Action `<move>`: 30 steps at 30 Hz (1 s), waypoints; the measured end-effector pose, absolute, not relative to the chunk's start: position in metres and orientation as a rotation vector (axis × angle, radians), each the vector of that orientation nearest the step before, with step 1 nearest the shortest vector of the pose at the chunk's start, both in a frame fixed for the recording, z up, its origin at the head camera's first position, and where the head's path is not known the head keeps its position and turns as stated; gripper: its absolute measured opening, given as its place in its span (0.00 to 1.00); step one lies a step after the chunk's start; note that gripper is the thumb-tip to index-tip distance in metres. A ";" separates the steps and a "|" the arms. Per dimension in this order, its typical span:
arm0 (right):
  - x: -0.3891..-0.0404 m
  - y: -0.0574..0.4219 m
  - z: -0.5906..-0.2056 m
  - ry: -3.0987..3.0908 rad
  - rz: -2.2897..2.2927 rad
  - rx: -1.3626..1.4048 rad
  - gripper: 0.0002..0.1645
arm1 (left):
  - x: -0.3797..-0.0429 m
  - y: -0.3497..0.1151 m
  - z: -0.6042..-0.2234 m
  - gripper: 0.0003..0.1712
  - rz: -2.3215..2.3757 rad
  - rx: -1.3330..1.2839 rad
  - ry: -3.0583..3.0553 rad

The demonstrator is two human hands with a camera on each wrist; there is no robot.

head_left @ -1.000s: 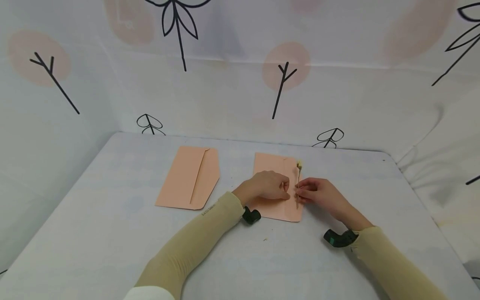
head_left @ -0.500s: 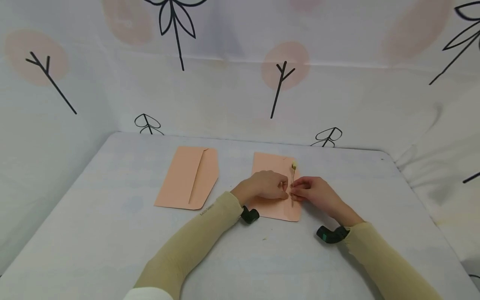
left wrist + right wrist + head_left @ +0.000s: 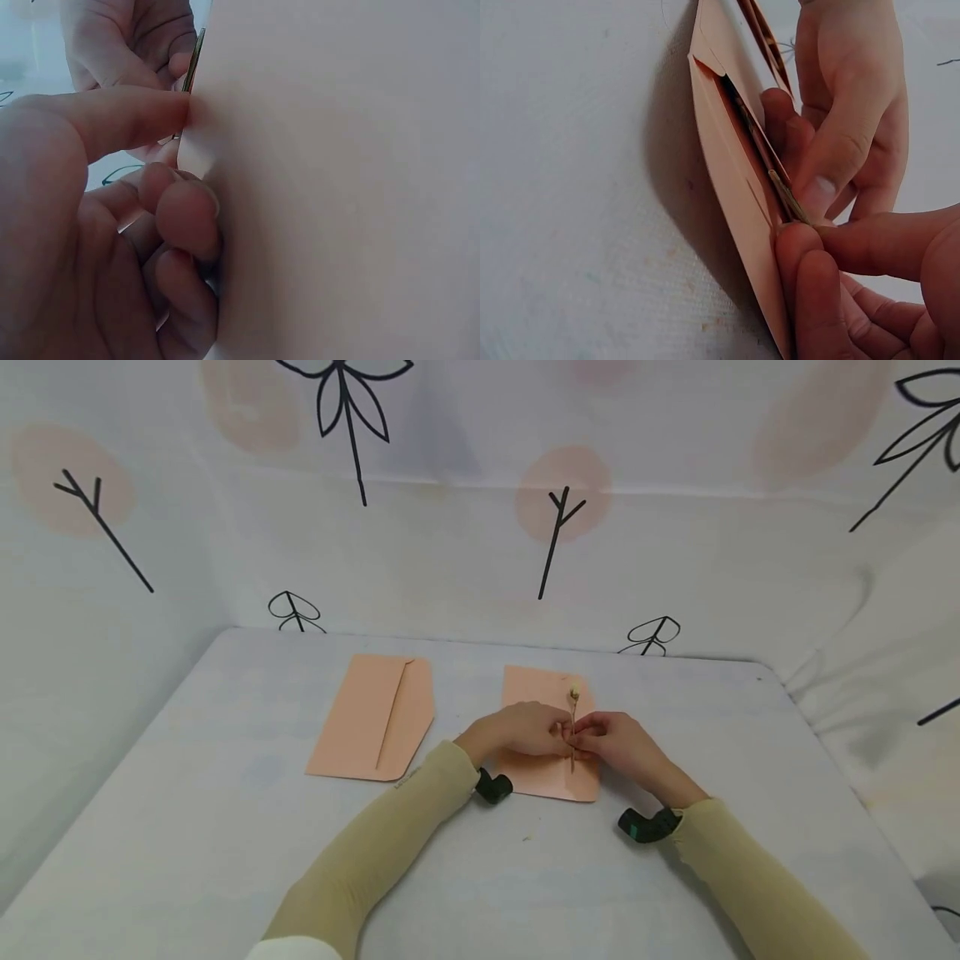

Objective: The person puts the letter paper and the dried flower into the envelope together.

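A peach paper envelope (image 3: 528,685) lies right of centre on the table. My left hand (image 3: 528,728) grips the near layer at its opening, thumb on one face and fingers curled at the edge. My right hand (image 3: 626,747) pinches the stem of a small dried flower (image 3: 573,695) with a pale yellow head. The stem (image 3: 784,193) lies along the envelope's opening in the right wrist view; how far inside it sits I cannot tell. In the left wrist view the stem (image 3: 195,60) shows past the envelope edge, with both hands almost touching.
A second peach envelope (image 3: 356,718) lies to the left, its flap facing right. A tiny scrap (image 3: 527,838) lies on the pale tablecloth (image 3: 465,877) in front. Patterned white cloth (image 3: 435,560) hangs behind the table.
My right hand has moved left with the dried flower, from the envelope's right edge to the fingers of my left hand. The left hand has stayed nearly in place.
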State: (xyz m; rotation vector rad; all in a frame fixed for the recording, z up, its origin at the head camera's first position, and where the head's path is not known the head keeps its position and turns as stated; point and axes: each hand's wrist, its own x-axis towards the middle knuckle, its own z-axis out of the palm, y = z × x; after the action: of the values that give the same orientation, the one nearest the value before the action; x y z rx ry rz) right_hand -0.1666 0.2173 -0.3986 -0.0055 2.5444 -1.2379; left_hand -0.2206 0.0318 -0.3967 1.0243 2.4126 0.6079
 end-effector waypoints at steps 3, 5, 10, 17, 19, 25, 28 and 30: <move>-0.166 0.218 -0.400 2.538 -1.247 0.001 0.17 | -0.222 0.032 -0.399 0.09 0.615 1.056 2.415; -0.166 0.218 -0.401 2.545 -1.243 0.004 0.17 | -0.223 0.032 -0.400 0.08 0.627 1.082 2.412; -0.167 0.217 -0.403 2.580 -1.194 -0.008 0.18 | -0.225 0.031 -0.402 0.07 0.670 1.139 2.398; -0.167 0.217 -0.403 2.582 -1.174 -0.025 0.18 | -0.228 0.028 -0.403 0.07 0.722 1.191 2.385; -0.168 0.217 -0.404 2.572 -1.188 -0.025 0.17 | -0.228 0.027 -0.402 0.06 0.741 1.203 2.382; -0.169 0.218 -0.406 2.578 -1.168 -0.002 0.16 | -0.228 0.024 -0.397 0.06 0.788 1.231 2.363; -0.170 0.218 -0.406 2.581 -1.144 0.004 0.16 | -0.227 0.022 -0.392 0.06 0.804 1.230 2.361; -0.170 0.218 -0.405 2.582 -1.134 0.001 0.16 | -0.226 0.021 -0.388 0.06 0.815 1.226 2.357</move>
State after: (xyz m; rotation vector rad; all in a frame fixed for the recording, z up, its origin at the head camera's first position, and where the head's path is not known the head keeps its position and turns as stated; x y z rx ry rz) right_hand -0.1696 0.2175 -0.4048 0.0012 2.5820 -1.1336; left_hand -0.2263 0.0214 -0.3881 1.2261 2.3568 0.8153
